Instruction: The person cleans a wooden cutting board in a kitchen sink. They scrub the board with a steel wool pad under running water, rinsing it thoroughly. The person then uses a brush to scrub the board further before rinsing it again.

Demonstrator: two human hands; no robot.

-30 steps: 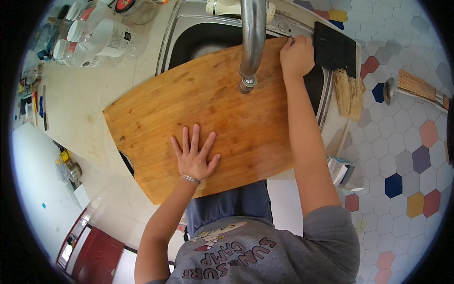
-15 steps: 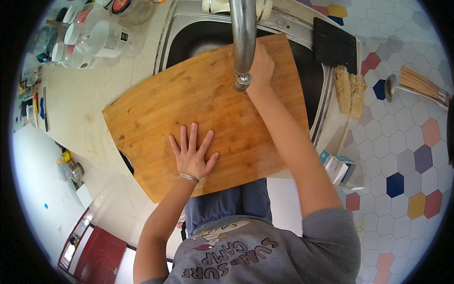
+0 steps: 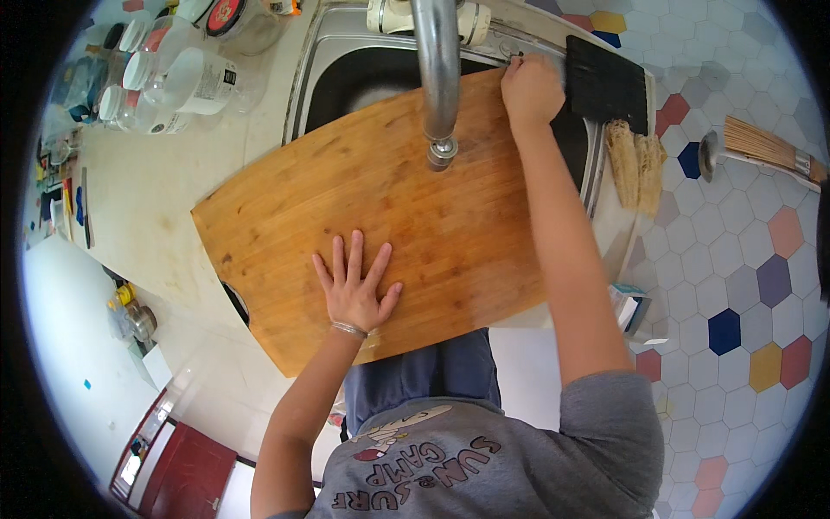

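Note:
A large wooden cutting board (image 3: 415,259) lies slanted across the sink (image 3: 346,73) and the counter. My left hand (image 3: 353,298) rests flat on the board near its front edge, fingers spread, a bracelet at the wrist. At the board's far right corner is my right hand (image 3: 533,91), its fingers curled closed; whatever they hold, if anything, is hidden beneath them. Over the board hangs the metal faucet (image 3: 439,95), its spout between my two hands. A dark handle slot (image 3: 233,303) shows at the board's left end.
Clear plastic jars (image 3: 194,82) crowd the back left of the counter (image 3: 138,199). Right of the sink lie a black pad (image 3: 608,85) and a loofah (image 3: 635,169). A small box (image 3: 629,307) sits near the right wall, where a bamboo brush (image 3: 765,147) hangs.
My right hand has slid right and outward over the board, from behind the faucet to the far right corner. My left hand stays flat in nearly the same place.

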